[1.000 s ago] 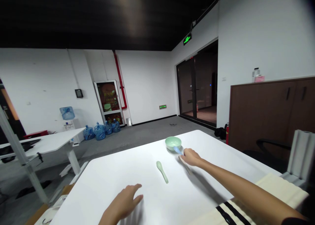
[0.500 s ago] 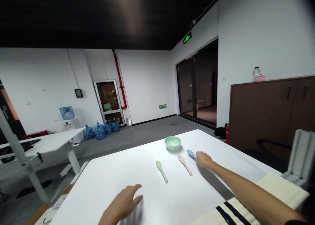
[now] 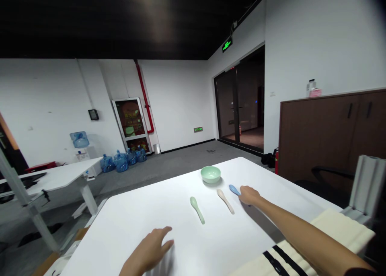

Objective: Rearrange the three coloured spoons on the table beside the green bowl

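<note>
My right hand point(image 3: 249, 195) is closed around the handle of a blue spoon point(image 3: 234, 190), whose bowl end points away to the left; most of the handle is hidden by my fingers. Left of it lies a beige spoon point(image 3: 225, 201), and further left a light green spoon point(image 3: 197, 210), both flat on the white table point(image 3: 144, 211). Behind the spoons stands a mint green bowl point(image 3: 210, 174), upright, with nothing visible in it. Over the near left part of the table is my left hand point(image 3: 150, 248), thumb and forefinger apart and holding nothing. The green spoon is nearest to it.
A cream cloth with black stripes point(image 3: 325, 231) lies at the near right corner under my right forearm. Beside it rises a grey metal profile post point(image 3: 363, 187). A brown cabinet point(image 3: 319, 135) stands to the right; another white desk point(image 3: 66, 173) is at the left.
The whole view has shifted slightly, so things sit a little further left. My right hand stays on the blue spoon, and my left hand keeps its spread pose.
</note>
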